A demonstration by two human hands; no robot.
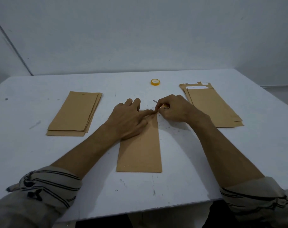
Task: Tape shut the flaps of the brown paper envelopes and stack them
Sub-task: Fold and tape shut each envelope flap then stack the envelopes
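With the left hand point(128, 120) pressed flat on the envelope point(140, 150) and the right hand point(173, 109) gripping what appear to be scissors point(154, 101), a slipped blade could nick paper or fingertip.

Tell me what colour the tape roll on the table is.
Yellow tape roll, head view.
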